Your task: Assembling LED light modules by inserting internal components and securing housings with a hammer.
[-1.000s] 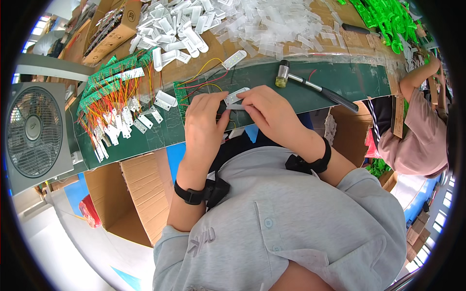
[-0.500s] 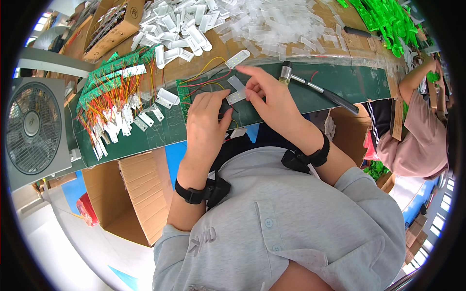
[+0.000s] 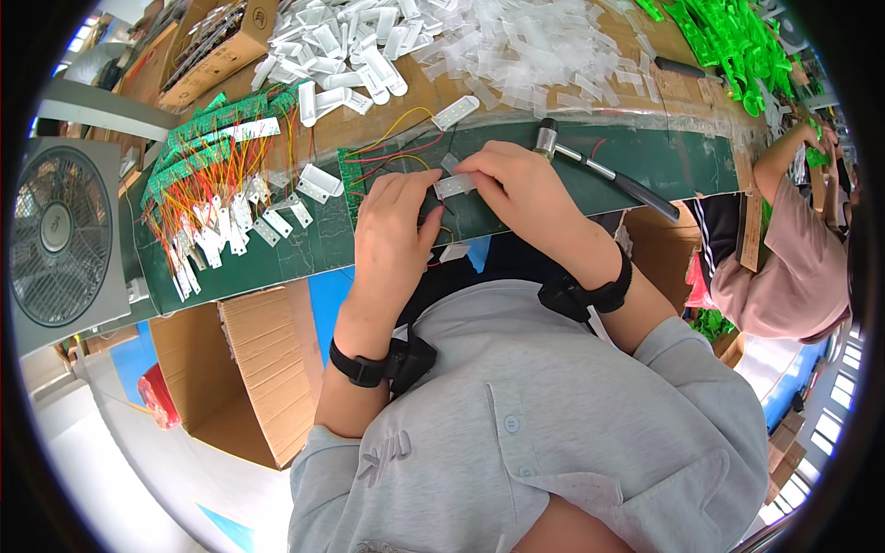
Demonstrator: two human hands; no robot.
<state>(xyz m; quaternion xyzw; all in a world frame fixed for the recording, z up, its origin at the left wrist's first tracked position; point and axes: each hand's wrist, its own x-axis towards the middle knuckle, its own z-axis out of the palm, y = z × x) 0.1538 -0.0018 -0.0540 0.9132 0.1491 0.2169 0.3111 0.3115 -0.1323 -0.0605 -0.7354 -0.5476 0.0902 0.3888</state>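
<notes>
Both forearms reach forward from the grey shirt, each wrist wearing a black band. The left hand [image 3: 395, 230] lies palm down on the green worktop [image 3: 323, 244], fingers curled toward the middle. The right hand [image 3: 516, 189] meets it, and together the fingertips pinch a small white plastic strip [image 3: 454, 185], its long axis running left to right, just above the worktop edge. Beyond it lie red and yellow wires [image 3: 392, 152], a hammer [image 3: 599, 170] to the right, then a heap of white plastic pieces [image 3: 369, 46].
</notes>
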